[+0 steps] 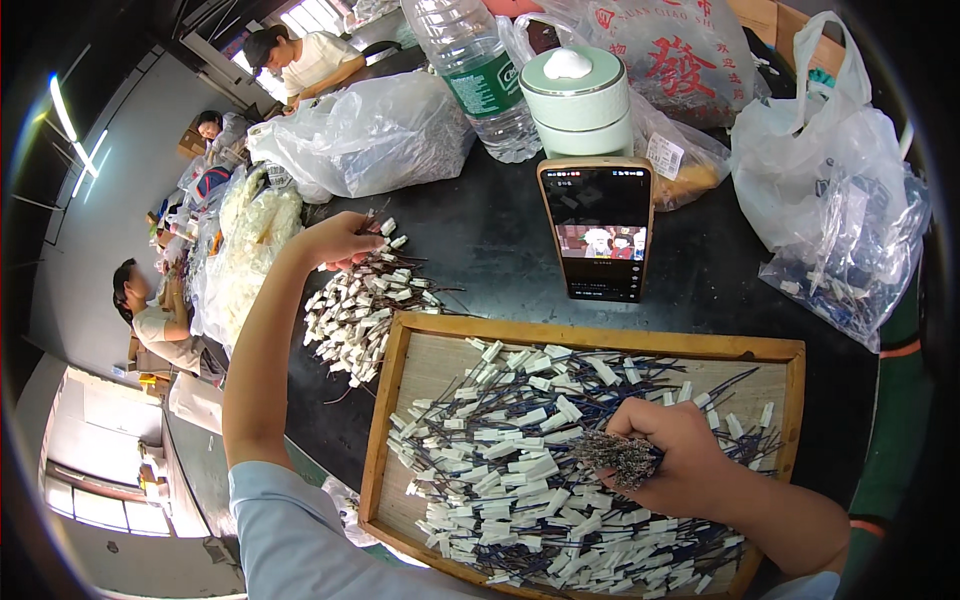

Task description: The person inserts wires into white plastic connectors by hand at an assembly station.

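Over the low, shallow tray with a light-brown wooden rim [600,332], the person's right hand [695,455] is closed in a fist around a dense bundle of thin dark wires with fine, pale-flecked ends [618,462]; its forearm comes in from the lower right, the wrist roughly level with the knuckles, and the bundle's ends point left, toward the tray's middle; beneath and around it, a loose layer of slim white connectors on dark blue wires [510,460] covers most of the tray floor.

Beyond the tray's upper left corner, the left hand [340,240] reaches far forward, its bare forearm rising steeply from a light blue sleeve [300,530] and its wrist bent to the right; the fingers are curled, their tips at the upper edge of a heap of small white connectors on brownish wires [360,315], though whether they pinch a piece cannot be told; that heap lies on the black tabletop [480,240], just beside the tray; an upright smartphone with a lit screen [602,215] stands behind the tray.
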The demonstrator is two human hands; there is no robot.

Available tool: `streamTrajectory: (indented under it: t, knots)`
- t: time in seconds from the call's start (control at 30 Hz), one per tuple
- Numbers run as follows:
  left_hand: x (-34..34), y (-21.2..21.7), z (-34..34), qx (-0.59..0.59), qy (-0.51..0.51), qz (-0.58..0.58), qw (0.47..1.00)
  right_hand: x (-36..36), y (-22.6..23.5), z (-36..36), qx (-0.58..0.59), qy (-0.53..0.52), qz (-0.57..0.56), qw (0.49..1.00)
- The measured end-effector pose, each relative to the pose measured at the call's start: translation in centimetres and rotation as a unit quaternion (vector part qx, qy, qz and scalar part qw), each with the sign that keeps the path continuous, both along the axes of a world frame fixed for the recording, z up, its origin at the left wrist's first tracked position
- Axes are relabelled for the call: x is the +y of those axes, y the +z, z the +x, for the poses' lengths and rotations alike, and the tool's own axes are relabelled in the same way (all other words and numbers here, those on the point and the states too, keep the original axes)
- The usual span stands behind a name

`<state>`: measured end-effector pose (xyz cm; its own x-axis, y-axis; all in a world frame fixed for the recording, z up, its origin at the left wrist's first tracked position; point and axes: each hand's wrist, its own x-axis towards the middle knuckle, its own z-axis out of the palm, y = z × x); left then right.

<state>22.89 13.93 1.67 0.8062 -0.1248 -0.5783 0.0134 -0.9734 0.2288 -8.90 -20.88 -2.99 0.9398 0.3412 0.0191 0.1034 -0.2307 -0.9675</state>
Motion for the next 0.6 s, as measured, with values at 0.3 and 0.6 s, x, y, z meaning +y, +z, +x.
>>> streamTrajectory:
  t: [0.3, 0.6]
  knots:
    - [-3.4, -1.8, -3.5, -0.269, -0.273, 0.204, 0.901, 0.0, -0.1, -0.2, 0.009, -0.003, 0.0, 1.0]
    - [-7.3, -2.1, -4.5, -0.311, -0.443, 0.062, 0.838, -0.1, 0.2, -0.2, -0.001, 0.003, -0.015, 1.0]
